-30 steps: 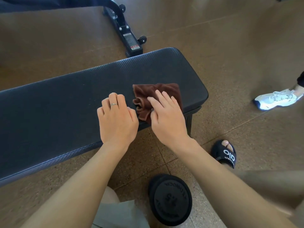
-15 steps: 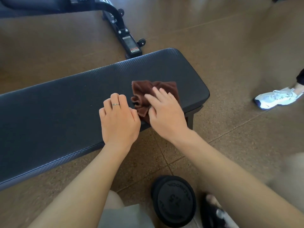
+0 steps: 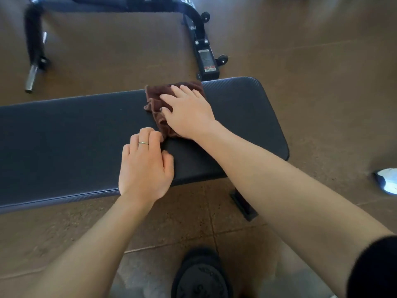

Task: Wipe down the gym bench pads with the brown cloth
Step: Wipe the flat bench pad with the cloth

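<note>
A long black bench pad (image 3: pixel 64 143) runs from the left edge to the right of centre. A crumpled brown cloth (image 3: pixel 158 97) lies near its far edge. My right hand (image 3: pixel 187 112) presses flat on the cloth, fingers spread and pointing left. On the pad's near half rests my left hand (image 3: pixel 145 166), ring on one finger, fingertips curled and touching the cloth's near corner. Much of the cloth is hidden under my right hand.
The black frame of another bench (image 3: pixel 204 50) with small wheels stands on the brown floor beyond the pad. A metal bar (image 3: pixel 32 76) lies at the far left. A black weight plate (image 3: pixel 200 276) sits by my feet. Someone's white shoe (image 3: pixel 386 179) shows at the right edge.
My right hand has pushed the cloth from the pad's near edge across to its far edge. My left hand has slid further onto the pad. The view has tilted forward.
</note>
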{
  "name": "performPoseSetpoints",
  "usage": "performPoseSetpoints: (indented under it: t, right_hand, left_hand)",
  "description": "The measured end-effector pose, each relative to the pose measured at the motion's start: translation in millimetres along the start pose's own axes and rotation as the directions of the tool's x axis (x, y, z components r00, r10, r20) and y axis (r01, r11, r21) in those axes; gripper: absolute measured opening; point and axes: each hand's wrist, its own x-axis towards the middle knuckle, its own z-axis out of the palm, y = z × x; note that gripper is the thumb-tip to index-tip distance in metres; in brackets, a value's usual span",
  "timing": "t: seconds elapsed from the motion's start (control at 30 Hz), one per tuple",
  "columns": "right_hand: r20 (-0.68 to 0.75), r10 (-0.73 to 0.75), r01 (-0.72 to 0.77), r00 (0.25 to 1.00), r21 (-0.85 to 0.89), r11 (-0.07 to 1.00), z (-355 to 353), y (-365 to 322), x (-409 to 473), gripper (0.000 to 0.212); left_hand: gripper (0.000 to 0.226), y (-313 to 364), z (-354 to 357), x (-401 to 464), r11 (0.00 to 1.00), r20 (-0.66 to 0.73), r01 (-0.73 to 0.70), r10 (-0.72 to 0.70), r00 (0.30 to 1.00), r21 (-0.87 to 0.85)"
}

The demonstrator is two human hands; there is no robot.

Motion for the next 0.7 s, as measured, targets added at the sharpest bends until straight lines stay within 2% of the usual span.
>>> performPoseSetpoints:
  t: [0.1, 0.2, 0.33, 0.43, 0.5, 0.6, 0.7]
  right_hand:
    - [-0.024, 0.047, -0.046, 0.999, 0.022, 0.999, 0.6, 17.2, 9.2, 0.048]
    - [-0.037, 0.099, -0.097, 0.994, 0.05, 0.994, -10.0, 67.4, 3.9, 0.046]
    - [-0.077, 0.277, -0.272, 0.958, 0.072, 0.96, -26.2, 143.0, -21.2, 0.045]
    - [-0.117, 0.36, -0.356, 0.925, 0.054, 0.933, -25.5, 134.6, -55.0, 0.05]
    - [-0.127, 0.286, -0.287, 0.95, 0.014, 0.958, -18.0, 95.5, -85.8, 0.06]
    - [-0.056, 0.118, -0.117, 0.991, 0.023, 0.993, -6.4, 48.1, -121.4, 0.051]
    - [0.006, 0.056, -0.056, 0.998, 0.043, 0.997, -13.0, 56.3, -80.0, 0.048]
  left_hand:
    - [0.029, 0.1, -0.4, 0.6, 1.0, -0.004, 0.001, -0.001, 1.0, 0.004]
    - [0.027, 0.7, 0.1, -0.1, 1.0, -0.001, 0.008, -0.008, 1.0, 0.013]
    - [0.029, 4.4, 0.3, -0.7, 1.0, -0.007, 0.022, -0.022, 1.0, 0.006]
    - [0.03, 4.8, 0.4, -0.4, 1.0, -0.001, 0.02, -0.02, 1.0, 0.01]
    - [0.028, 3.9, 1.1, -0.8, 1.0, 0.005, 0.024, -0.024, 1.0, 0.01]
    - [0.027, 4.3, 1.1, -0.7, 0.999, 0.009, 0.036, -0.036, 0.999, 0.002]
    - [0.029, 4.9, 0.2, -0.9, 0.999, 0.006, 0.031, -0.031, 1.0, 0.007]
